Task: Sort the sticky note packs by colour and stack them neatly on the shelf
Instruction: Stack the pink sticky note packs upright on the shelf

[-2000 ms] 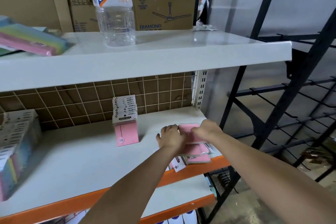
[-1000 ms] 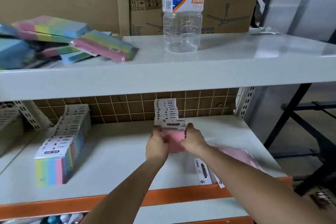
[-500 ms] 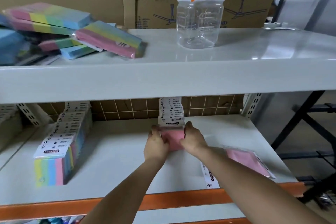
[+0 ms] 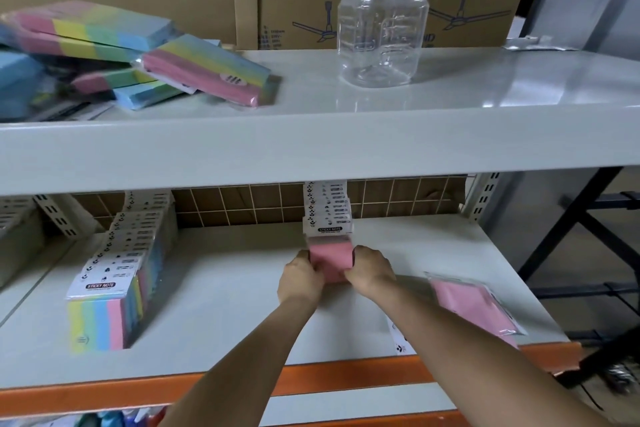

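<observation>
Pink sticky note packs (image 4: 329,215) stand upright in a row on the middle shelf (image 4: 221,305) of a grey metal rack, running back toward a brown grid panel (image 4: 263,201). Both hands reach in from below and hold the frontmost pink pack (image 4: 330,262): the left hand (image 4: 300,282) grips its left edge and the right hand (image 4: 372,272) grips its right edge, fingers curled around the sides. Near the right forearm, loose pink packs (image 4: 474,308) lie flat close to the shelf's orange front edge. Farther left on the same shelf stands a second upright row of rainbow-striped packs (image 4: 114,288) with white header cards. On the top shelf (image 4: 346,142), a loose pile of rainbow-striped and blue packs (image 4: 138,59) lies at the left, and a clear plastic bottle (image 4: 382,24) with a blue, white and orange label stands near the middle. Cardboard boxes (image 4: 464,3) printed with ceiling fans sit behind it.
</observation>
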The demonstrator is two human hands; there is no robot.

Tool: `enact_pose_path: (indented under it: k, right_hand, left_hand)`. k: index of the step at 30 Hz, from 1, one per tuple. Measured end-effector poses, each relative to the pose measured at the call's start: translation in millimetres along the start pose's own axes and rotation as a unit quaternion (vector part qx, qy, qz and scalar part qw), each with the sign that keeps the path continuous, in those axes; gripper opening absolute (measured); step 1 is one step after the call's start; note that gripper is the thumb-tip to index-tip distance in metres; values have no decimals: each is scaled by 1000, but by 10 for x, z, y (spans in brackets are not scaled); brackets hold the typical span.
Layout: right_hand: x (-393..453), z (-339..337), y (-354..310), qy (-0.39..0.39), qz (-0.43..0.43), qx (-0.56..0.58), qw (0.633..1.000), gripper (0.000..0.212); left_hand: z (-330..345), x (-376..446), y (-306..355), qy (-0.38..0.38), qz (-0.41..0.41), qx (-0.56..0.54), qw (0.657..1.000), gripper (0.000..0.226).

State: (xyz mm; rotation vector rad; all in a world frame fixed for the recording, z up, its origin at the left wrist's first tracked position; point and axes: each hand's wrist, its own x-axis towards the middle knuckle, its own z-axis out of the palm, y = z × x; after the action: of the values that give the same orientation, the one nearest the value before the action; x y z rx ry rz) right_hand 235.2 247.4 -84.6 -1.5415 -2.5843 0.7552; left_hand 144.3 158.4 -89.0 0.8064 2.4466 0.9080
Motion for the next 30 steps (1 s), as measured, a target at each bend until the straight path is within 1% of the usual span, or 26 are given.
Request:
enact_pose_path:
  k: [2,4,6,8,10,12,16,18,21,23,25,28,30]
  right_hand:
    - [7,-33,-3,-3,2,20,1000,30]
    - [5,-83,2,3,-1,33,999,31]
    - [-21,-154,27,14,-7,38,999,35]
    - [-57,-242,69,26,-14,38,999,36]
    - [-81,-338,130,33,-21,48,998,35]
    - [-104,-459,213,39,-25,44,998,33]
    - [-193,-741,493,57,-24,5,998,25]
    - [-268,-866,697,72,-12,-1,997,20]
    - [-415,-1000,1009,85,15,-1,996,13]
    - [-501,-1053,1190,83,31,-5,996,11]
    - [-573,-1086,1344,70,42,-12,997,13]
    - [-660,-1125,1500,38,64,-23,997,16]
    - [-701,-1141,1553,19,78,-23,997,23]
  left_hand:
    - [15,-35,25,-1,-4,-4,1000,29]
    - [16,-81,52,11,-2,-2,1000,38]
    - [9,-133,83,41,7,16,999,50]
    - [-9,-177,130,82,27,66,994,57]
    - [-26,-226,213,122,50,97,987,54]
    - [-16,-288,334,126,69,96,985,49]
    - [142,-429,593,63,129,53,988,39]
    - [262,-519,719,15,162,44,986,40]
    - [461,-650,886,-58,192,71,977,46]
    - [588,-716,969,-98,174,76,977,50]
    - [696,-772,1027,-120,142,63,980,52]
    - [801,-845,1085,-144,77,31,986,55]
    - [848,-876,1122,-161,31,16,986,57]
